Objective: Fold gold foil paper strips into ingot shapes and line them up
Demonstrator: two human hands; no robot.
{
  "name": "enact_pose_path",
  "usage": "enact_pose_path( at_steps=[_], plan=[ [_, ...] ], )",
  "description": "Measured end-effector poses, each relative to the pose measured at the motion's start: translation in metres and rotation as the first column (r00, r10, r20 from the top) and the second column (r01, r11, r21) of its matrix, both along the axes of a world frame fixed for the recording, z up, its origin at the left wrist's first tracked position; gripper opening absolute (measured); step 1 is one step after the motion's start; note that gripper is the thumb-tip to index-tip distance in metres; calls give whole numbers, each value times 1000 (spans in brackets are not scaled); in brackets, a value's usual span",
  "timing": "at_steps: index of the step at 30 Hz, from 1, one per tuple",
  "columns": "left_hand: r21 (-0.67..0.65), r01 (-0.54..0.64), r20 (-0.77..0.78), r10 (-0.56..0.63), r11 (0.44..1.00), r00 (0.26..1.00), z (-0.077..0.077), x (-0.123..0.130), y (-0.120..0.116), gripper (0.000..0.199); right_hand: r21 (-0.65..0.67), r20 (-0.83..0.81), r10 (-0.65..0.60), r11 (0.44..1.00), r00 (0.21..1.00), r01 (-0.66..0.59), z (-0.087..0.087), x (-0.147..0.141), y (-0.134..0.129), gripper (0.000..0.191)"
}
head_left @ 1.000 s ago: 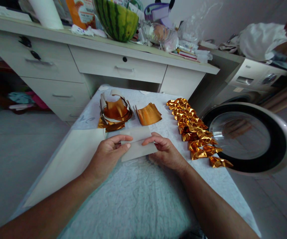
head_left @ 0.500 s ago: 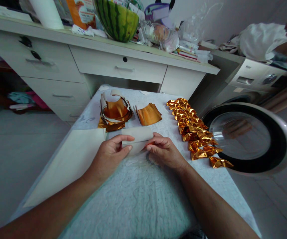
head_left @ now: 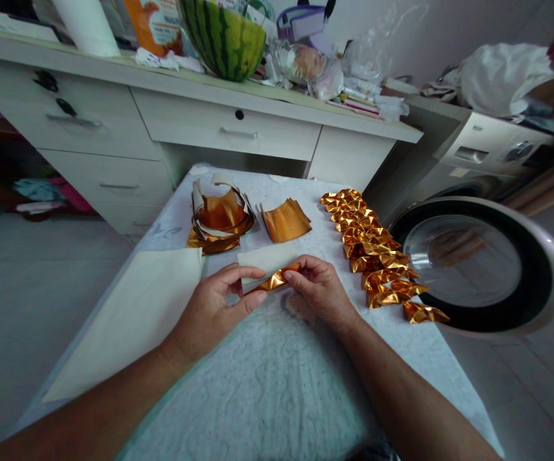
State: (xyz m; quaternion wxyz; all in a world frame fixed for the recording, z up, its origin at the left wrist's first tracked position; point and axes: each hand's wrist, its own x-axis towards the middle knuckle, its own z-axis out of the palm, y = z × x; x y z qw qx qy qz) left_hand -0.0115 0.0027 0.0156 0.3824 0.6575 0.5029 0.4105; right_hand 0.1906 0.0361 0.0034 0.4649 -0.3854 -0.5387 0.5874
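Note:
Between my hands is a sheet of foil paper [head_left: 271, 257], pale side up, its near edge turned over to show shiny gold. My left hand [head_left: 221, 294] pinches the left end of that folded edge between thumb and fingers. At the right end, my right hand [head_left: 317, 285] grips the gold fold with thumb and forefinger. Just beyond lie a small stack of curved gold sheets [head_left: 286, 221] and a larger curled bundle [head_left: 221, 214] of gold and pale sheets. To the right run rows of folded gold foil pieces [head_left: 377, 250].
A large pale sheet [head_left: 132, 320] covers the left side of the cloth-covered table [head_left: 257, 397]. Behind stands a white desk [head_left: 228, 131] bearing a cut watermelon [head_left: 223, 38] and clutter. The open washing machine door [head_left: 478, 266] juts out at the right edge.
The near edge of the sheet has been folded up, so its gold side now shows between my hands. My left fingers have shifted slightly right.

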Motion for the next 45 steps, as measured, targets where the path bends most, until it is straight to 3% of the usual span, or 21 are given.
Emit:
enact_pose_path(
  at_steps=[10,18,38,45],
  plan=[
    [-157,-66,83,80,985,993,-11,2,6,21,38,-20,5,999,1000,-4,5,-1,-3,30],
    [-220,-51,82,71,974,994,-13,4,5,20,63,-16,-35,997,999,36,6,-2,-5,32],
    [-228,-65,24,72,971,997,-18,3,7,21,68,-9,-69,995,998,69,8,-3,-7,34],
    [-201,-74,38,83,977,996,-13,3,5,20,24,11,-69,997,998,69,7,-2,-7,37]
  ],
)
